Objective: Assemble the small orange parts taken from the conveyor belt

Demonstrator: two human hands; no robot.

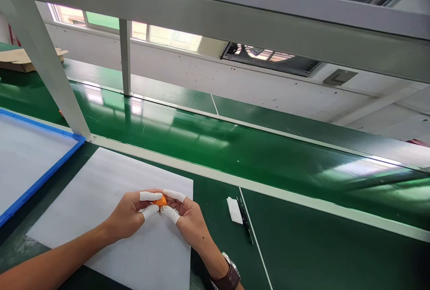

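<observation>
A small orange piece (161, 201) with a bit of metal at its lower edge is held between the fingertips of both hands. My left hand (131, 211) pinches it from the left with thumb and forefinger. From the other side, my right hand (187, 218) closes its thumb and forefinger on it. White finger covers wrap the thumbs and forefingers. Underneath lies a white sheet (134, 258) on the dark green table. The fingers hide part of the orange piece, so its exact kind cannot be made out.
A blue-edged tray (43, 177) with a pale surface sits at the left. Right of the hands lie a white slip (234, 210) and a thin black tool (246, 220). A green conveyor belt (201, 142) runs behind the table. A grey metal frame (53, 57) rises in front.
</observation>
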